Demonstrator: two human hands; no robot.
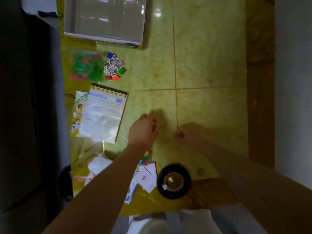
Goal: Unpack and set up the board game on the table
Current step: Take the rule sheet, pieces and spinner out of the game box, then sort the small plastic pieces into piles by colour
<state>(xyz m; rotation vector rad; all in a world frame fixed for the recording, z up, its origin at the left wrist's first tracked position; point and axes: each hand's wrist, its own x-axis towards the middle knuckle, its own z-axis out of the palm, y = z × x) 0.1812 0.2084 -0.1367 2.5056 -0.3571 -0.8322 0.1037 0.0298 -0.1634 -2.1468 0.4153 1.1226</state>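
1 wide-angle view, worn on the person's head, looks steeply down and a little forward onto the glossy yellow-green tabletop (211,56). It sits close: both forearms run in from the bottom edge, and the left hand (143,129) and the blurred right hand (184,134) fall just below the frame's middle. Beyond the hands the view reaches a shallow grey open box (104,19) at the top edge. Left of the left hand it takes in a printed paper rules sheet (104,114) and a clear bag of green and red pieces (86,67). Nearer the body than the hands, a round black roulette wheel (173,181) shows. The far left side is dark.
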